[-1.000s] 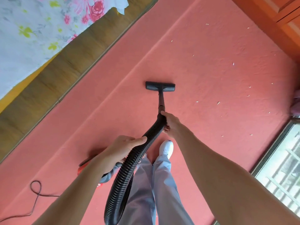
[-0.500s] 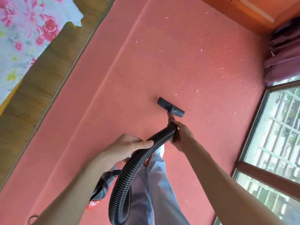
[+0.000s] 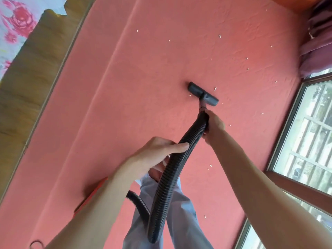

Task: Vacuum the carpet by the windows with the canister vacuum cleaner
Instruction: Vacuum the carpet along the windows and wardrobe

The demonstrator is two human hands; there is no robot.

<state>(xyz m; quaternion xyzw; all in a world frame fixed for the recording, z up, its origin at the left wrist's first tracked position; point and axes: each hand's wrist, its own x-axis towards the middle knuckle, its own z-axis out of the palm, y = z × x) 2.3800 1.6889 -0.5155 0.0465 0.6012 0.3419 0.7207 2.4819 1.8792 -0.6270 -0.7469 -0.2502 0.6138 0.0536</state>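
Head view, mid-sweep: flat black floor nozzle (image 3: 203, 94) on salmon-pink carpet (image 3: 143, 87), white scraps at its two o'clock. Right hand (image 3: 213, 124) clenched around ribbed black hose (image 3: 172, 169) top; left hand (image 3: 158, 155) wrapped around it lower. Next, likely pushing toward windows (image 3: 309, 132) at three o'clock.

A floral cloth (image 3: 16, 24) lies top left beside a wood-grain strip (image 3: 36, 72) — purple curtain (image 3: 318, 49) bunched top right.

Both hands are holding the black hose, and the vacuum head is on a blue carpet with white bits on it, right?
Not quite. The carpet is red-pink, not blue, as the head view shows. The rest is right: the left hand and right hand hold the black hose, and white bits lie near the vacuum head.
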